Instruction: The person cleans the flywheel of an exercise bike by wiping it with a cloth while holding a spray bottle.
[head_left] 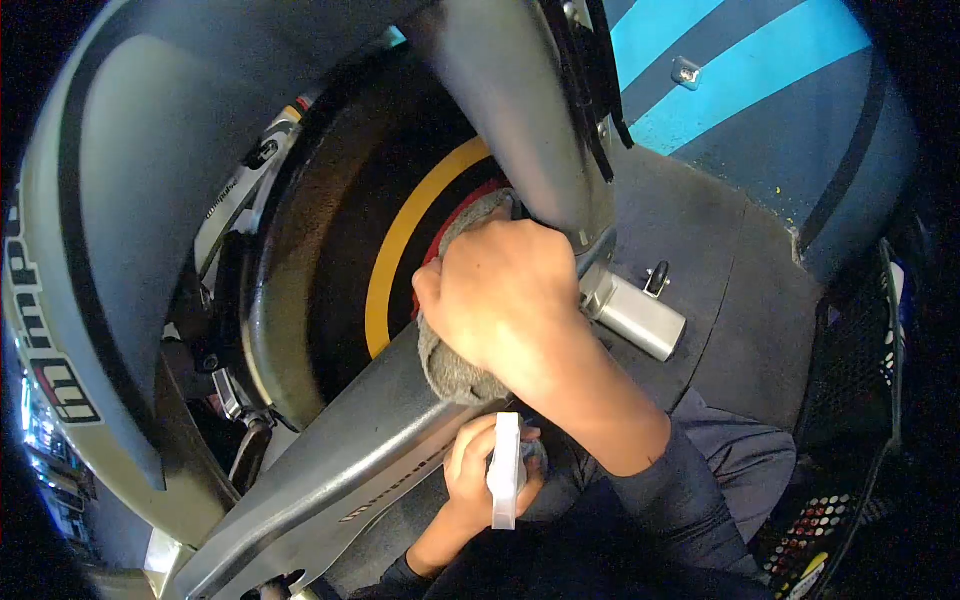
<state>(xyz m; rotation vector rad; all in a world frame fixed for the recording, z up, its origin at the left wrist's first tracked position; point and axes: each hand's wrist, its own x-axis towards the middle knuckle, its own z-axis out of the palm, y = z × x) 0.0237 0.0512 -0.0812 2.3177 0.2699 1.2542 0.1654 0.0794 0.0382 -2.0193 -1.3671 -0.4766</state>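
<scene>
My right hand (510, 290) is closed on a grey cloth (455, 370), which bunches out below the palm and above the knuckles. It is at the inner edge of a black wheel (345, 220) with a yellow ring, where the wheel meets a grey arm (330, 450) of the machine. Lower down, my left hand (470, 465) wraps round a bottle with a white spray head (506, 470), seen from above. The bottle's body is mostly hidden by the fingers and the spray head.
A grey fender (140, 130) curves over the wheel at the left. A dark tube (510, 110) slants down from the top. Right of my right hand are a silver metal block (640, 315) and a blue-striped panel (740, 90). A black perforated basket (850, 370) stands at the far right.
</scene>
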